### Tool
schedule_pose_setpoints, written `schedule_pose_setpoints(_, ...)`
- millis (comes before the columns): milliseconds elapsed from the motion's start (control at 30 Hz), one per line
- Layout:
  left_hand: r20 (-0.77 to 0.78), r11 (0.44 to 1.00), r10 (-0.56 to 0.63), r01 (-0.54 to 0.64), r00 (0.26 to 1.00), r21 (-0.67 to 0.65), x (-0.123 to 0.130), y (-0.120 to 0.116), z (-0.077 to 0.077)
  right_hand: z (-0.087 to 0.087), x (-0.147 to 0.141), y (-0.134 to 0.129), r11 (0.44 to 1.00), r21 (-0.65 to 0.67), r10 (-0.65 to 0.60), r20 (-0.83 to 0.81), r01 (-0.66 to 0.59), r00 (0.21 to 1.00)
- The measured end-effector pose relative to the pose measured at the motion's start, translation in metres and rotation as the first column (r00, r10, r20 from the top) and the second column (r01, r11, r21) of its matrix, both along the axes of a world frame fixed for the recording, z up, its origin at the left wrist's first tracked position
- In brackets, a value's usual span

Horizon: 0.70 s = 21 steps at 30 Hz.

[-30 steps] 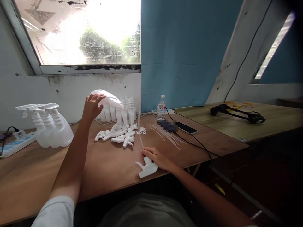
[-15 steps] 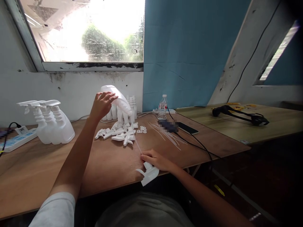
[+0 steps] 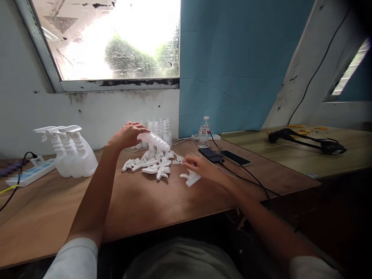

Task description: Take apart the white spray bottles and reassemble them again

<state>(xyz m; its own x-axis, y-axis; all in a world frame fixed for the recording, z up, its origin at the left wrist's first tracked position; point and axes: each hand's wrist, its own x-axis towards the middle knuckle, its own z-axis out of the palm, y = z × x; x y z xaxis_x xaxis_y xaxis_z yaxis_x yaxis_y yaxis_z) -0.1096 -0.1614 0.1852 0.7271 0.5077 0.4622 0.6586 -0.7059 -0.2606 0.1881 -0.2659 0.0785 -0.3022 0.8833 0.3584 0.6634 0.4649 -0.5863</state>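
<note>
My left hand (image 3: 129, 135) is closed around the base of a white spray bottle (image 3: 155, 140), which lies tilted in the air with its neck pointing right and down. My right hand (image 3: 197, 166) grips a white trigger sprayer head (image 3: 191, 178) below the fingers. The sprayer's thin dip tube reaches up and left toward the bottle's open neck; whether its tip is inside I cannot tell. Beneath the bottle, a pile of loose trigger sprayer heads (image 3: 149, 166) covers the table. Small white rings (image 3: 176, 162) lie beside the pile, partly behind my right hand.
Assembled spray bottles (image 3: 76, 155) stand at left beside a power strip (image 3: 31, 172). More bottles (image 3: 166, 130) stand along the wall. A water bottle (image 3: 204, 132), a phone (image 3: 236, 158), a dark device (image 3: 210, 155), cables and loose tubes are at right. A black strapped object (image 3: 305, 142) lies on the neighbouring table.
My left hand has lowered the bottle and brought it rightward. My right hand has lifted the sprayer from the table's front edge up and forward, bringing its tube close to the bottle's neck.
</note>
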Motion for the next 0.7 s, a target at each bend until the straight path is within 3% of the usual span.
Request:
schedule_pose_setpoints(67,-0.009,0.981,0.097,-0.097,0.995,-0.166,-0.004,-0.008,0.005,0.026,0.005,0.018,0.968,0.241,-0.118,0.182,0.072,0.976)
schedule_pose_setpoints(100,-0.006,0.954,0.137,-0.133,0.991,-0.269,-0.005,-0.012,0.007,0.039,0.005,0.026,0.921,0.379,-0.199,0.258,0.09,0.945)
schedule_pose_setpoints(167,0.005,0.87,0.154,-0.133,0.988,-0.476,-0.006,-0.019,0.01,0.065,0.002,0.037,0.831,0.556,-0.281,0.431,-0.007,0.858)
schedule_pose_setpoints(233,0.022,0.769,0.076,-0.044,0.997,-0.637,-0.003,-0.024,0.011,0.089,-0.007,0.043,0.79,0.578,-0.246,0.601,-0.202,0.76)
schedule_pose_setpoints(300,0.044,0.667,-0.024,0.049,0.999,-0.744,0.001,-0.026,0.01,0.109,-0.017,0.043,0.789,0.493,-0.145,0.729,-0.367,0.668)
schedule_pose_setpoints(367,0.06,0.581,-0.075,0.093,0.995,-0.809,0.007,-0.025,0.008,0.126,-0.028,0.04,0.84,0.326,0.007,0.793,-0.433,0.61)
schedule_pose_setpoints(433,0.064,0.52,-0.088,0.101,0.994,-0.848,0.012,-0.023,0.004,0.139,-0.037,0.039,0.906,0.094,0.198,0.766,-0.412,0.611)
schedule_pose_setpoints(500,0.072,0.484,-0.094,0.109,0.993,-0.868,0.016,-0.019,-0.001,0.149,-0.044,0.041,0.933,-0.12,0.333,0.644,-0.339,0.689)
schedule_pose_setpoints(567,0.087,0.472,-0.095,0.122,0.992,-0.873,0.019,-0.015,-0.006,0.156,-0.05,0.049,0.932,-0.289,0.34,0.491,-0.218,0.802)
schedule_pose_setpoints(700,0.088,0.455,-0.101,0.124,0.991,-0.882,0.028,-0.01,-0.016,0.16,-0.057,0.077,0.833,-0.55,0.107,0.271,0.063,0.957)
